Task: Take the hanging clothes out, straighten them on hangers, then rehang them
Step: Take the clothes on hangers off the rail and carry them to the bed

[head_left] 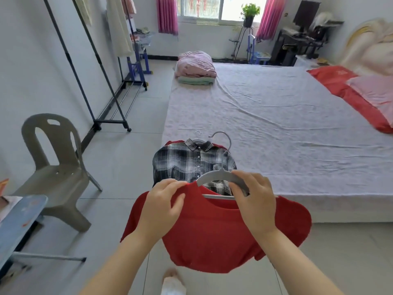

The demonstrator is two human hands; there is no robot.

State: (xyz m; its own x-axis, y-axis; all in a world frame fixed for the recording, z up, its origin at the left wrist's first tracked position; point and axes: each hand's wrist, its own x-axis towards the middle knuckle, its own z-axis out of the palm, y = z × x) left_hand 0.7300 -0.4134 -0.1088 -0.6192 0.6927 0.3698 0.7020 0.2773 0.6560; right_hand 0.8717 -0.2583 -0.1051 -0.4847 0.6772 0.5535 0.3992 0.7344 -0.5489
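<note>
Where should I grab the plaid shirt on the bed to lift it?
Probably the pale hook sticking out past the plaid shirt collar, reached from above at the far end: the shirt lies flat on the bed, collar away, leaving that hook exposed.

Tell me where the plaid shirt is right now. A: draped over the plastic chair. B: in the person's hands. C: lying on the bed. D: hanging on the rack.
C: the plaid shirt lies flat on the bed at its near edge, beyond the red top.
</note>
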